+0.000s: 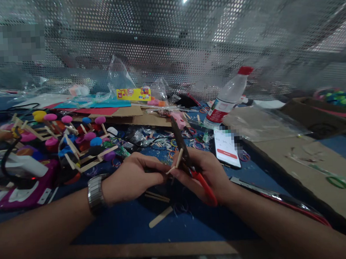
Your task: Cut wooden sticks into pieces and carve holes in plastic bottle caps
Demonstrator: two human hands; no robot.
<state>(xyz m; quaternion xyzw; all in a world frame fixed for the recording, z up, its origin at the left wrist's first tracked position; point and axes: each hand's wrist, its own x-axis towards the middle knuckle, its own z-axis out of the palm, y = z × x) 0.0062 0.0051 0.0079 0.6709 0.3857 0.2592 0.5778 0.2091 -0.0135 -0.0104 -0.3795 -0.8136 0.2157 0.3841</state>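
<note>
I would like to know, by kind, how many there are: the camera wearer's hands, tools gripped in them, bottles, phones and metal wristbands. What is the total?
Hands, left hand and right hand: 2
Gripped red-handled tool: 1
Bottle: 1
Phone: 1
Metal wristband: 1
Total: 6

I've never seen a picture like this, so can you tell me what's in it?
No robot here! Those are a person's two bare hands, seen by a camera worn on their head, looking forward and down. The right hand holds an orange-handled tool and a wooden stick. The left hand, with a shiny band on its wrist, pinches close by, but what its fingers hold is hard to see. On the blue table are loose sticks, a phone, a red-capped bottle and, on the person's left, colourful round pieces.
</note>
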